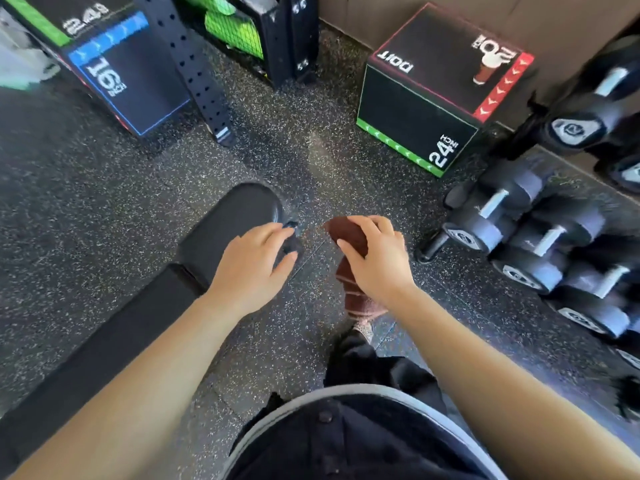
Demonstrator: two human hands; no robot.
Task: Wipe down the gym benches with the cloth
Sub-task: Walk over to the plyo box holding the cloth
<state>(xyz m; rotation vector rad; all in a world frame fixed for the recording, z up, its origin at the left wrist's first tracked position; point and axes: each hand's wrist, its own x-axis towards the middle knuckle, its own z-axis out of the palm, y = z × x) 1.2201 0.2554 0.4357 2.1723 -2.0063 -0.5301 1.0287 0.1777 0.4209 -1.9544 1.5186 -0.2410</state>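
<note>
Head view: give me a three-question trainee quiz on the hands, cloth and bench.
1. True or false: the right hand grips the reddish-brown striped cloth.
2. The long black padded bench lies to the person's: A left, B right, C behind.
3. Fill in: the green-edged side of the black box near the dark rubber dumbbells reads ___ inch.
Key: 1 true; 2 A; 3 24.

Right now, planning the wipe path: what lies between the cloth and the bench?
In the head view, speckled floor and the left hand, at the bench edge, lie between it and the cloth that the right hand grips.
</note>
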